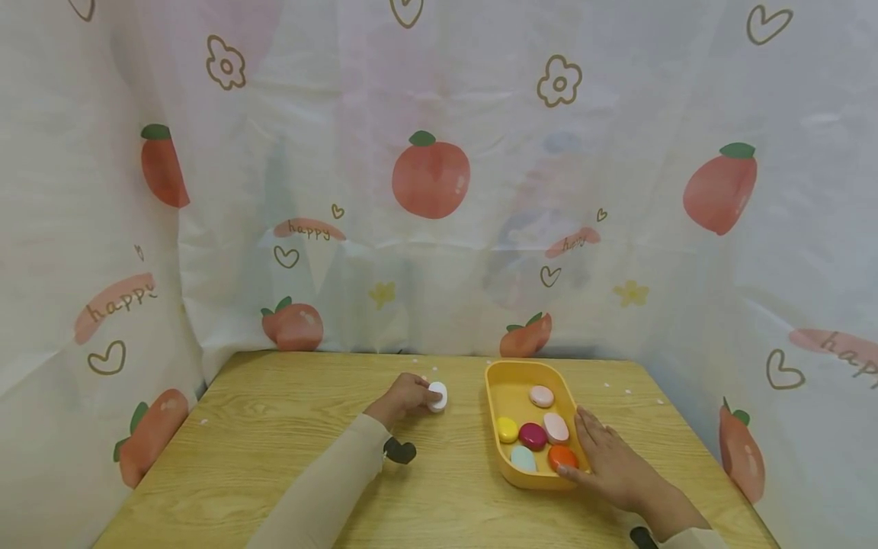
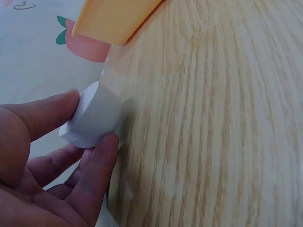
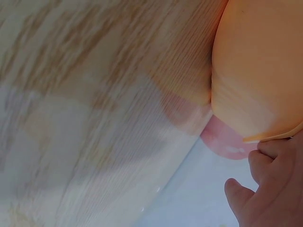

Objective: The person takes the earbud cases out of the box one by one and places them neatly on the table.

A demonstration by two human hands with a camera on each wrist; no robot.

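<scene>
My left hand (image 1: 405, 396) pinches a white oval, pebble-like piece (image 1: 441, 393) just above the wooden table, left of a yellow plastic tray. Up close in the left wrist view, the white piece (image 2: 97, 116) has a domed side and a flatter face, with thumb and fingertips on it. Against the right rim of the yellow tray (image 1: 511, 393) rests my right hand (image 1: 613, 461), its fingers straight and its thumb over the near corner. In the right wrist view, fingers of that hand (image 3: 277, 184) touch the rim of the tray (image 3: 258, 61).
Inside the tray lie similar smooth pieces: pale pink (image 1: 542, 396), lighter pink (image 1: 555, 428), yellow (image 1: 507, 430), dark magenta (image 1: 532, 436), pale mint (image 1: 523, 458) and orange (image 1: 562, 457). A printed white curtain (image 1: 432, 282) surrounds the wooden table (image 1: 439, 488) at the back and sides.
</scene>
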